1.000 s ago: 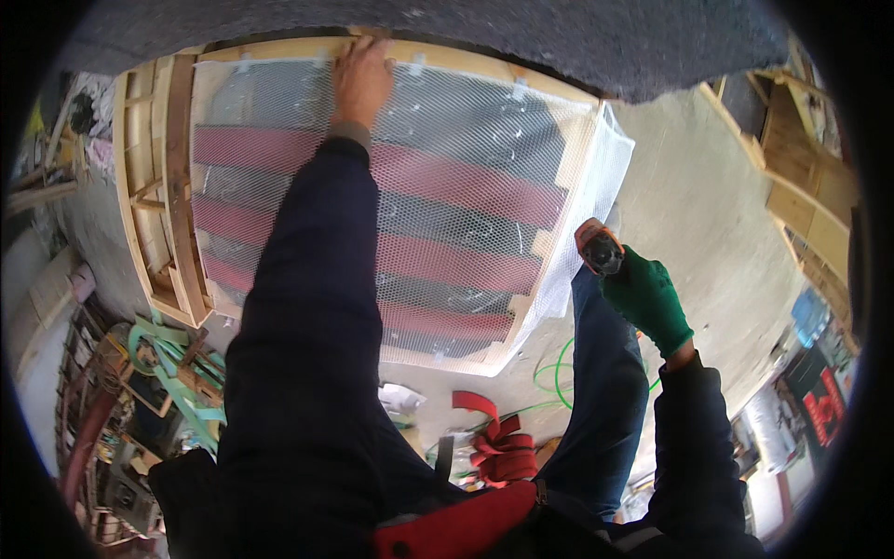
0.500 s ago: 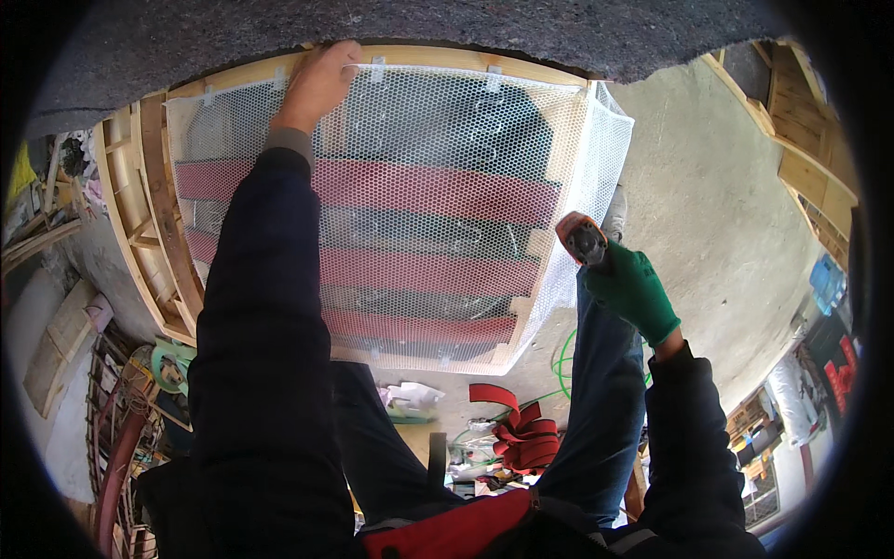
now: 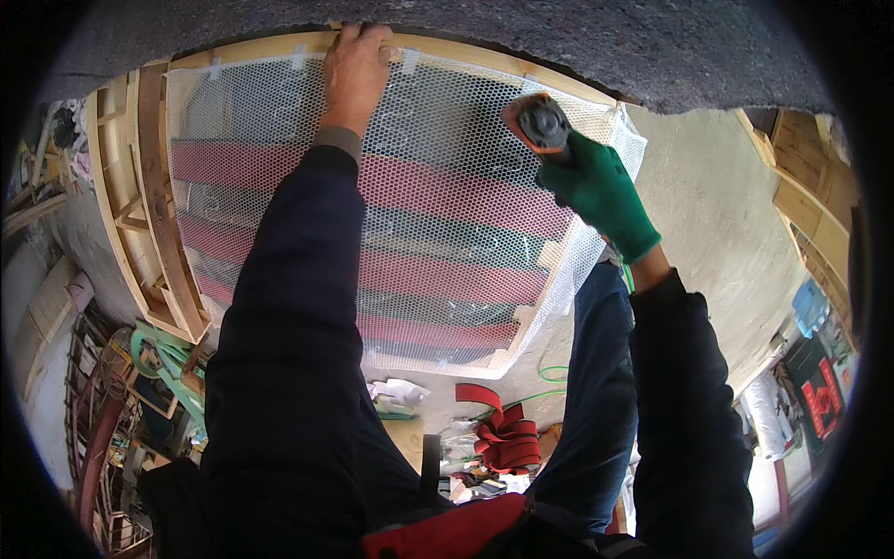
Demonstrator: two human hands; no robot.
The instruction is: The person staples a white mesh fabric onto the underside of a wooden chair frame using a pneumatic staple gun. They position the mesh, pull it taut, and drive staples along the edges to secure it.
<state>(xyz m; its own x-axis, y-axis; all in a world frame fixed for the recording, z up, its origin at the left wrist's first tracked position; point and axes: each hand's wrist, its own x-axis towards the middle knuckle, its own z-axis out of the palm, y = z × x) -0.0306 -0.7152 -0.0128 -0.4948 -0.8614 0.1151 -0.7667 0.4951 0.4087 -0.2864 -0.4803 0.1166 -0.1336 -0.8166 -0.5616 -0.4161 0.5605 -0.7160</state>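
Note:
A wooden frame (image 3: 484, 57) is covered with white honeycomb mesh (image 3: 447, 200), through which red and dark strips of webbing show. Bare, my left hand (image 3: 358, 74) has its fingers curled over the frame's far rail, at the edge of the mesh. My right hand (image 3: 605, 196), in a green glove, grips an orange-and-black staple gun (image 3: 540, 123). The staple gun is over the mesh near the far right corner; whether its nose touches is hidden. Small pale tabs (image 3: 410, 61) lie along the far rail.
Dark grey felt-like material (image 3: 596, 47) borders the far side. Another wooden frame (image 3: 140, 205) stands at the left, and wooden framing (image 3: 810, 182) at the right. Coiled red webbing (image 3: 507, 443) and a green hose (image 3: 554, 373) lie on the floor near my legs.
My right hand has carried the staple gun up and left, from beside the frame to over the mesh's far right part. My left hand has shifted right along the far rail.

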